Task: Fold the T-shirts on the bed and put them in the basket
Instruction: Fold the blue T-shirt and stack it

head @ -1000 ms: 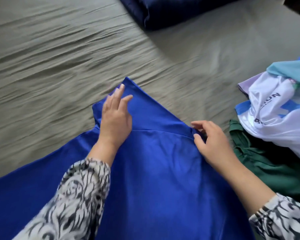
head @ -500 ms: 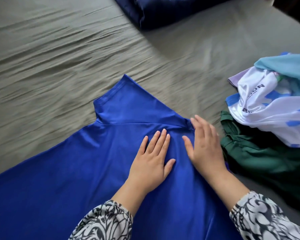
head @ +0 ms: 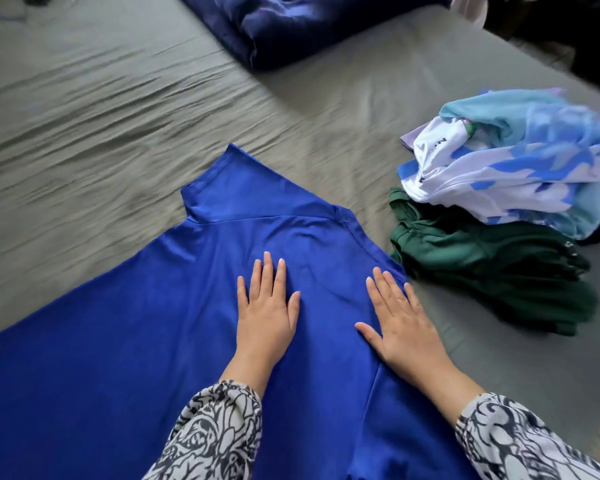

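Blue T-shirt (head: 153,341) lies spread, unfolded; my left hand (head: 265,306) and right hand (head: 400,323) press it flat, grasping nothing. Pile (head: 506,188) at right awaits; basket unseen.

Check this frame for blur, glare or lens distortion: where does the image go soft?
Head view: the hands and royal-blue shirt are sharp; the bed sheet and shirt pile smear with motion blur toward the edges; soft daylight, no glare; wide-angle bowing at the borders.
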